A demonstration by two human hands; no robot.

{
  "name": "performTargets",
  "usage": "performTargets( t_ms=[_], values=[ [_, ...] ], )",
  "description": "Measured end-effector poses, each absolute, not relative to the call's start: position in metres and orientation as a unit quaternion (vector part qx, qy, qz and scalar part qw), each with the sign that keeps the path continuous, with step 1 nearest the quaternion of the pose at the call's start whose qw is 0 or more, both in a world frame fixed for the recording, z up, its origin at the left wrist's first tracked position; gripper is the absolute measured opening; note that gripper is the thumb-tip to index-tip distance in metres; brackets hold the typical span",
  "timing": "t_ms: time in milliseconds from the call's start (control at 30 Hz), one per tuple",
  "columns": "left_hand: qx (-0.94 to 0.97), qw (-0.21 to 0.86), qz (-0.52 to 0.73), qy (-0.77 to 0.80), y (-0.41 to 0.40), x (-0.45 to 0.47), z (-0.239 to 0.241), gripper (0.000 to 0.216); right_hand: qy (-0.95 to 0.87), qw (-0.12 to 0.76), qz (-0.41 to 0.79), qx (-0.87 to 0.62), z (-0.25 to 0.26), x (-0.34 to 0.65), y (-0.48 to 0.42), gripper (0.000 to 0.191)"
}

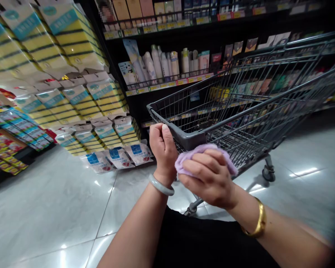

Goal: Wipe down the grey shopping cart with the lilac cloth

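A grey wire shopping cart (240, 126) stands in front of me, its plastic-capped near end pointing at my body. My left hand (163, 149) is closed at the left part of the cart's grey handle bar (188, 137), thumb on top; its grip is partly hidden. In my right hand (209, 175) a bunched lilac cloth (182, 162) is held, with the fingers curled over it. The cloth is by the near right corner of the bar, and its contact with the bar is hidden. Inside the cart I see only bare wire mesh.
To the left, yellow striped packs (80, 96) hang in rows, with white-and-blue bags (118, 158) below. Dark shelves behind the cart carry bottles (156, 63) and boxes (237, 48). Another goods display (25, 126) is far left. A cart wheel (268, 173) rests on the shiny tiled floor (53, 208).
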State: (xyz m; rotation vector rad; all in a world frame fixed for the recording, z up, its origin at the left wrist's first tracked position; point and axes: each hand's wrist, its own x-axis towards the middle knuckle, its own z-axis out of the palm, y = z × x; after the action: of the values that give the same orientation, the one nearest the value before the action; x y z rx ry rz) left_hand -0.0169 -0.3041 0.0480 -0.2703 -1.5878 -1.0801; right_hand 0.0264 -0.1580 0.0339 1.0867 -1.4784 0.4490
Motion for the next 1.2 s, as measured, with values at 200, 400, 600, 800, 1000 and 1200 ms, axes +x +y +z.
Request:
performTargets(
  t_ms=[200,400,600,800,1000,1200],
  values=[
    [-0.219,0.571,-0.346,-0.711,-0.291,0.005,0.062,0.021,-0.672,0.622,0.264,0.304,0.046,0.008,-0.127,0.018],
    [-0.240,0.527,-0.347,-0.737,-0.292,0.002,0.069,0.036,-0.678,0.594,0.225,0.371,0.025,0.007,-0.132,0.018],
    [-0.247,0.518,-0.396,-0.717,-0.288,-0.001,0.068,0.035,-0.667,0.635,0.245,0.304,0.040,-0.007,-0.109,0.015],
    [-0.240,0.525,-0.402,-0.711,-0.285,-0.004,0.064,0.036,-0.665,0.633,0.244,0.313,0.048,0.007,-0.139,0.014],
    [-0.244,0.516,-0.399,-0.717,-0.286,-0.002,0.065,0.033,-0.656,0.663,0.266,0.244,0.064,-0.017,-0.105,0.022],
    [-0.246,0.518,-0.398,-0.716,-0.287,-0.001,0.065,0.034,-0.671,0.630,0.292,0.258,0.065,0.003,-0.123,0.020]
  ],
)
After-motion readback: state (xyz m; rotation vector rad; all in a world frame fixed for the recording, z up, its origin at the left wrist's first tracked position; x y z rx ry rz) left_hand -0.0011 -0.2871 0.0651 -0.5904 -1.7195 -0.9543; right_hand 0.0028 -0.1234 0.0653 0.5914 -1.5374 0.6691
